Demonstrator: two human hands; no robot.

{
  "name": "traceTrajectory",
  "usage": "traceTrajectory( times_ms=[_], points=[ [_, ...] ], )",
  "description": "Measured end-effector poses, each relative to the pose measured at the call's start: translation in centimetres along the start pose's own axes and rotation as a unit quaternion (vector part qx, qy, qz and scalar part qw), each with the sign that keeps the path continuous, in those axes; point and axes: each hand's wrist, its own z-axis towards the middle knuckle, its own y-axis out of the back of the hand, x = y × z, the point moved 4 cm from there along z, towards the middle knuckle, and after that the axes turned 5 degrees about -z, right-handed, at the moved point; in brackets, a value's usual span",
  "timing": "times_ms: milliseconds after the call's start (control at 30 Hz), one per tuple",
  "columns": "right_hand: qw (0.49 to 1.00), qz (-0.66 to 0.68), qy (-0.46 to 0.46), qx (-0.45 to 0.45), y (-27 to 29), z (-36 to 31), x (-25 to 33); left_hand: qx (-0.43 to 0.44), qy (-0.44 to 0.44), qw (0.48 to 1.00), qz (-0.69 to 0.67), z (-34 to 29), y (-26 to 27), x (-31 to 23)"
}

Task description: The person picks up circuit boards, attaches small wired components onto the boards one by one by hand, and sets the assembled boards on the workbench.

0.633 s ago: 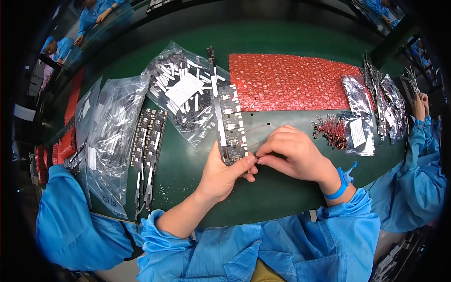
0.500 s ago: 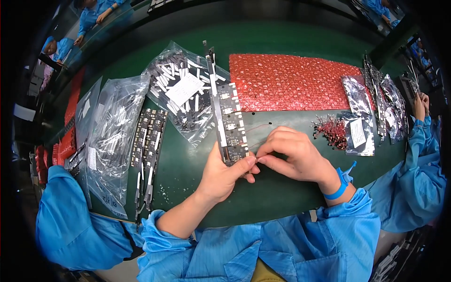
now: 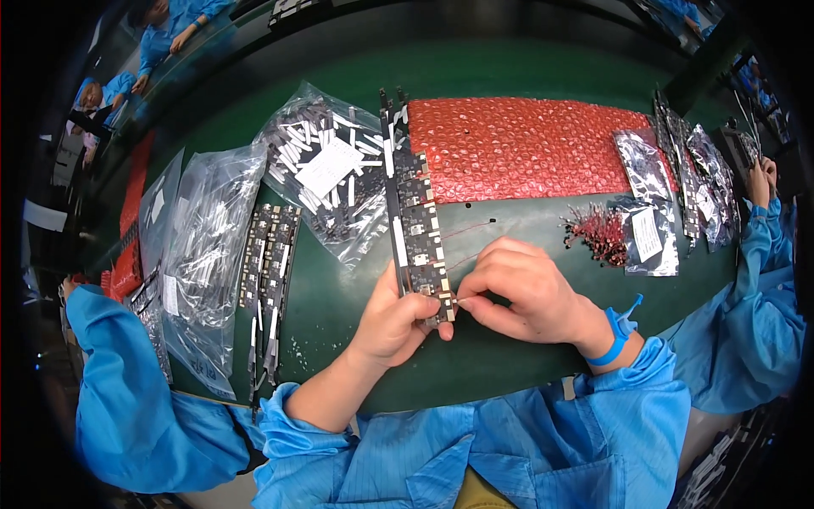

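My left hand (image 3: 388, 327) grips the lower end of a long black circuit board (image 3: 419, 222) with white and metal components, its thumb across the face. Dark flat strips with white patches run along the board's left side and rise past its top. At the board's lower right edge, my right hand (image 3: 527, 293) is closed in a pinch, thumb and forefinger together. Whatever sits between those fingertips is too small to make out. Thin red wires (image 3: 462, 231) reach from the board's right edge, one toward a small black piece (image 3: 492, 220), another toward my right hand.
Red bubble wrap (image 3: 534, 148) lies beyond the board. Clear bags of parts (image 3: 216, 246) and several boards (image 3: 270, 259) are on the left. A pile of red-wired pieces (image 3: 598, 236) sits beside silvery bags (image 3: 649, 237) on the right. Co-workers' blue sleeves (image 3: 127, 382) flank me.
The board has tilted more upright, and its top has come lower. My left thumb has slid left across its face. My right fingertips have shifted slightly left and down along its edge.
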Motion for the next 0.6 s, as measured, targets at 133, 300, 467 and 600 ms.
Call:
traceTrajectory(
  times_ms=[133, 300, 467, 600],
  points=[
    [1.0, 0.008, -0.002, -0.007, -0.22, -0.11, -0.01, -0.011, 0.001, 1.0, -0.002, -0.03, -0.06, 0.08],
    [1.0, 0.004, -0.009, 0.004, -0.21, -0.11, -0.13, -0.012, -0.005, 1.0, 0.005, -0.03, 0.0, 0.1],
    [1.0, 0.002, -0.01, 0.005, -0.24, -0.03, -0.07, -0.007, -0.007, 1.0, 0.01, -0.03, 0.01, 0.07],
    [0.999, 0.013, -0.028, 0.015, -0.33, -0.07, -0.13, 0.009, -0.009, 1.0, 0.022, 0.01, 0.15, 0.09]
  ],
)
